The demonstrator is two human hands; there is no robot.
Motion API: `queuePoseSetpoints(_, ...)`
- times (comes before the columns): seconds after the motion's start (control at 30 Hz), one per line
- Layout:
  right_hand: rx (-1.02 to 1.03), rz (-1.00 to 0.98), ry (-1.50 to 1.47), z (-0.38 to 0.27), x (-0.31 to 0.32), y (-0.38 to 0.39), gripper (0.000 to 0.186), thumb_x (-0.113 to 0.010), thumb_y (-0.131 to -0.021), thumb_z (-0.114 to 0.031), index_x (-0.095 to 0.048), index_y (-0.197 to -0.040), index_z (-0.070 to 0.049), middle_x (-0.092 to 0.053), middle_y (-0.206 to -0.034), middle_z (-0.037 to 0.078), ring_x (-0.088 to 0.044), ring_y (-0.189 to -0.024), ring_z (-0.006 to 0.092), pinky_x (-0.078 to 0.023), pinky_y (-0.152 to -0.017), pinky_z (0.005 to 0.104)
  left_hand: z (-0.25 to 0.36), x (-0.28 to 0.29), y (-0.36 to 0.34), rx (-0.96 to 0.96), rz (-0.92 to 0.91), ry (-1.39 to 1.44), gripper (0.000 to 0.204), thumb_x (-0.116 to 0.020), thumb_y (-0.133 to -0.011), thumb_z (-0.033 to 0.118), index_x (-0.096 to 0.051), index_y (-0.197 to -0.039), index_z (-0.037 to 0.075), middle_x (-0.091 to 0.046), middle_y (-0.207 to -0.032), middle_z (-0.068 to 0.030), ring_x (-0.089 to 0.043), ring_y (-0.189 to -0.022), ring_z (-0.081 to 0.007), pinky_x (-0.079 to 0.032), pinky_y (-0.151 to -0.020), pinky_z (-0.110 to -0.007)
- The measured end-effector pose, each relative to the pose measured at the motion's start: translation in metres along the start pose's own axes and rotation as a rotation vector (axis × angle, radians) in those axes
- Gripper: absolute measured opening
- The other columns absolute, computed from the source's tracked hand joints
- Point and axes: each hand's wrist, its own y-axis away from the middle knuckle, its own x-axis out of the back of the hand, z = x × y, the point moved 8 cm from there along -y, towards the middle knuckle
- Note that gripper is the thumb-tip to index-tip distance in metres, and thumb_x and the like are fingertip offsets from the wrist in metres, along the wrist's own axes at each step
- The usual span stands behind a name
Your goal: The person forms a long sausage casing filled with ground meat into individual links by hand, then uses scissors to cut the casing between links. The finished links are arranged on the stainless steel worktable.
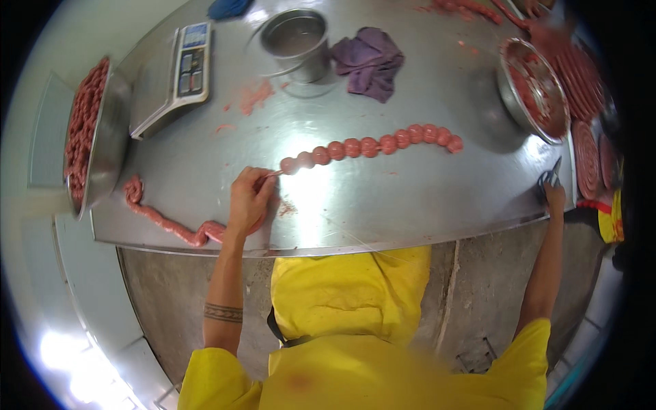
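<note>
Take the metal bucket (309,67) on the counter (424,198) as the reference. Step in hand, as judged: dividing a filled sausage into links, with one end held ready for a cut. The left hand (249,196), slightly left of the bucket and nearer the wearer, pinches the thin neck at the left end of the sausage chain (370,147). The right hand (555,195), well to the right of the bucket and nearer the wearer, is at the scissors (551,178); whether its fingers are closed around the handles cannot be told. The next move appears to call for lifting the scissors across to the pinched neck and cutting clear of the adjoining link.

The chain lies between the bucket and the wearer, extending to the bucket's right. It shows about a dozen short, rounded, glossy pink-red links, packed closely, in a gentle curve that dips at its right end. An undivided sausage (164,222) lies left of the bucket, nearer the wearer, passing beneath the left wrist; any join to the chain is hidden
</note>
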Motion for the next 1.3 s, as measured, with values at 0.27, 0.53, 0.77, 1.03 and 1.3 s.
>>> queuePoseSetpoints(0.27,0.045,-0.959,-1.502,-0.199,-0.038,0.397,0.046,-0.069,-0.101,-0.045,-0.061,-0.130,-0.009,-0.067,-0.112,0.001,-0.062,-0.088,0.0106,-0.049,-0.067,0.0223,-0.014,0.006,0.000,0.010,-0.142,0.235,0.011,-0.069,-0.098,0.009,-0.072,-0.101,-0.001,-0.061,-0.096,-0.0090,-0.063,-0.081,-0.0173,-0.052,-0.074,-0.031)
queuePoseSetpoints(0.53,0.050,-1.902,-1.024,-0.443,-0.083,0.648,0.075,-0.061,-0.088,-0.081,-0.049,-0.122,-0.015,-0.053,-0.104,0.001,-0.054,-0.068,0.0098,-0.030,-0.046,0.0188,-0.012,0.014,0.002,-0.161,-0.121,0.127,0.014,-0.069,-0.100,0.016,-0.071,-0.098,0.002,-0.061,-0.090,-0.0106,-0.059,-0.076,-0.0212,-0.048,-0.070,-0.035)
queuePoseSetpoints(0.77,0.048,-1.878,-0.897,-0.489,-0.093,0.657,0.084,-0.061,-0.078,-0.090,-0.050,-0.115,-0.016,-0.052,-0.101,0.001,-0.054,-0.070,0.0101,-0.026,-0.045,0.0180,-0.007,0.016,0.007,-0.193,-0.075,0.120,0.015,-0.068,-0.100,0.016,-0.072,-0.097,0.002,-0.063,-0.088,-0.0129,-0.060,-0.076,-0.0262,-0.048,-0.070,-0.039)
queuePoseSetpoints(1.03,0.032,-1.837,-0.900,-0.456,-0.086,0.650,0.080,-0.057,-0.078,-0.091,-0.053,-0.104,-0.016,-0.055,-0.100,-0.002,-0.054,-0.076,0.0091,-0.026,-0.048,0.0191,0.000,0.023,0.005,-0.220,-0.109,0.020,0.018,-0.065,-0.101,0.016,-0.072,-0.098,0.000,-0.067,-0.089,-0.0127,-0.067,-0.079,-0.0257,-0.052,-0.074,-0.037)
queuePoseSetpoints(1.3,0.607,-1.333,-0.918,-0.444,-0.055,0.633,0.048,-0.086,-0.088,-0.038,-0.059,-0.111,-0.007,-0.057,-0.113,0.004,-0.057,-0.101,0.0146,-0.046,-0.084,0.0268,-0.033,0.018,-0.001,0.175,-0.408,0.404,0.019,-0.063,-0.104,0.017,-0.071,-0.102,0.000,-0.074,-0.095,-0.0077,-0.071,-0.087,-0.0169,-0.055,-0.077,-0.032)
